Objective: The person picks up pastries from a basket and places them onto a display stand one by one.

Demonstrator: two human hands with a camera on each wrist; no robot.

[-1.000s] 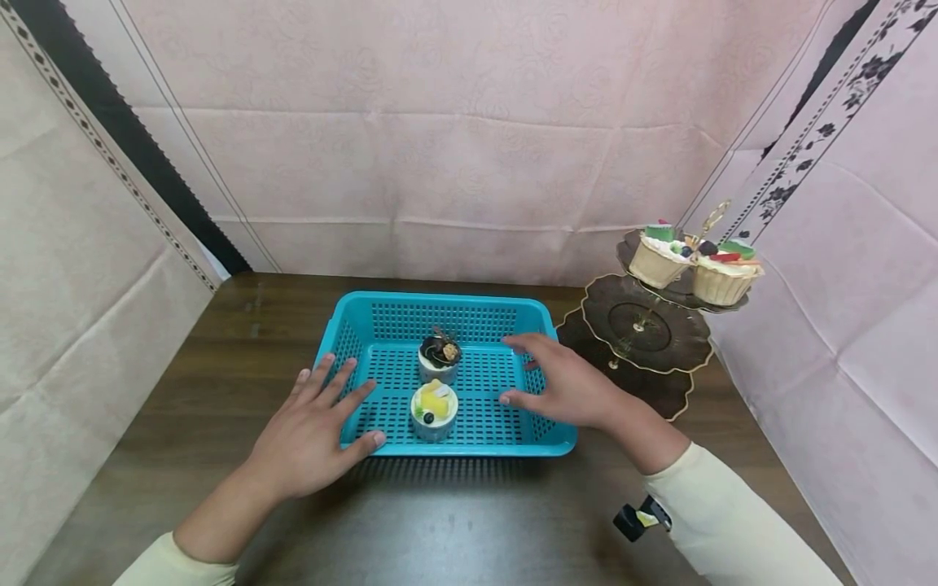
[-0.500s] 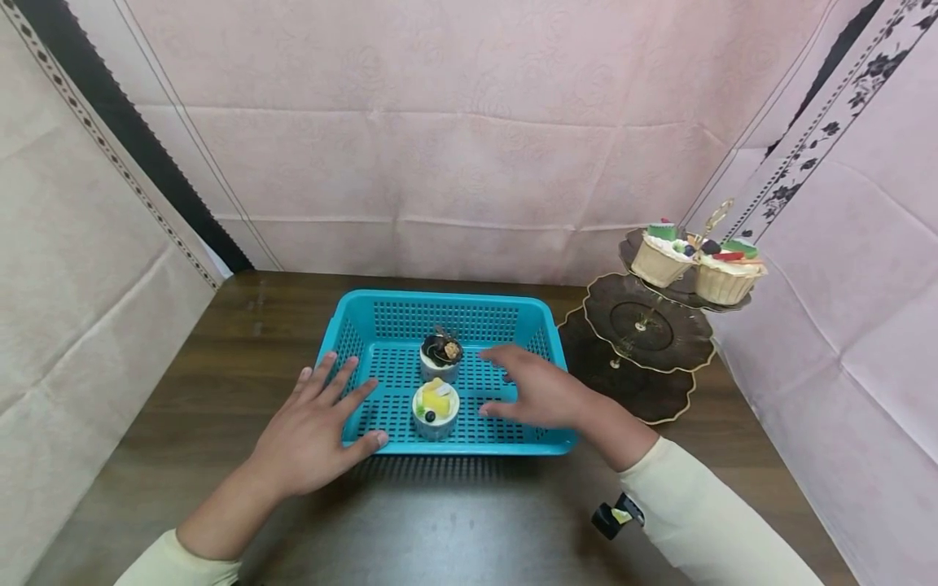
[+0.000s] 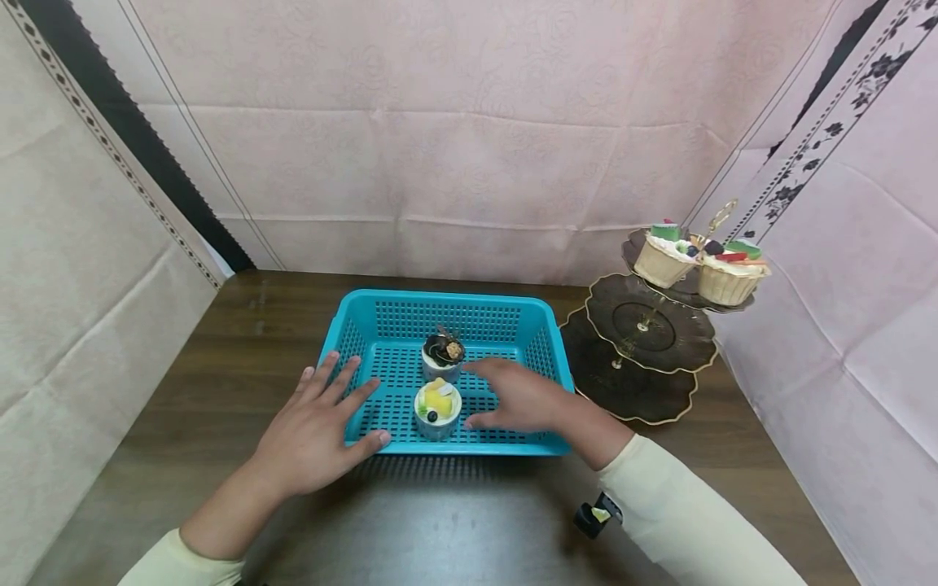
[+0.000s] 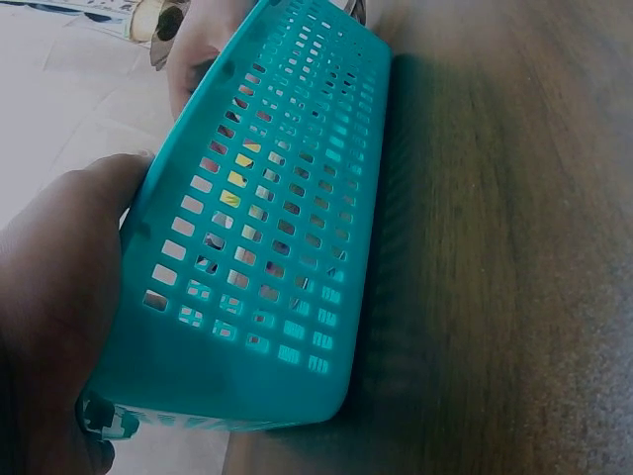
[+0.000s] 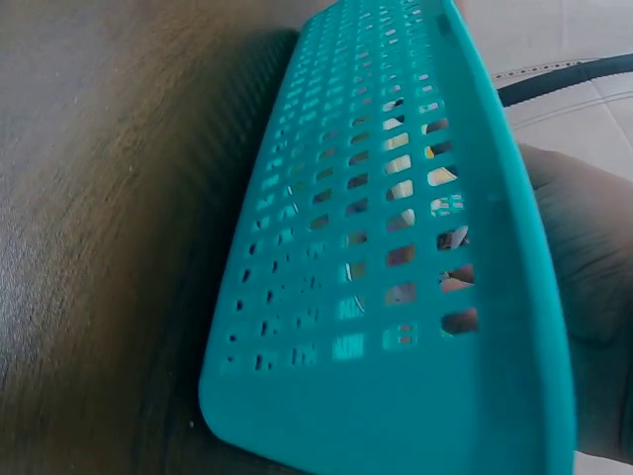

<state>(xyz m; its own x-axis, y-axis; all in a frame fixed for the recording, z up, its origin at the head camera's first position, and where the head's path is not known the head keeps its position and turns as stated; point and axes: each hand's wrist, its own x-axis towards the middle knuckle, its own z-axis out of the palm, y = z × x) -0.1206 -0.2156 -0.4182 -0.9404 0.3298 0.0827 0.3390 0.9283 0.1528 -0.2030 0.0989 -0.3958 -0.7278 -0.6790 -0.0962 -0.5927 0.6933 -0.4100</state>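
A blue plastic basket (image 3: 454,299) with slotted walls sits on the table. Inside it stand two small cupcakes in pale cups: a dark-topped one (image 3: 443,356) behind, a yellow-topped one (image 3: 438,407) in front. My left hand (image 3: 311,435) lies spread over the basket's left front corner; in the left wrist view its thumb (image 4: 119,178) touches the rim. Over the basket, my right hand (image 3: 520,399) has its thumb and fingers apart, just right of the two cupcakes. It holds nothing that I can see. The basket wall (image 5: 326,247) hides most of this hand in the right wrist view.
A three-tier dark stand (image 3: 645,325) with gold scalloped edges is right of the basket. Two fruit-topped cupcakes, one at left (image 3: 665,256) and one at right (image 3: 733,273), sit on its top tier. Pale cloth (image 3: 469,163) hangs behind and at both sides of the wooden table (image 3: 454,529).
My right hand has moved left and slightly down, from the basket's right side to beside the cupcakes. The left hand has stayed in place.
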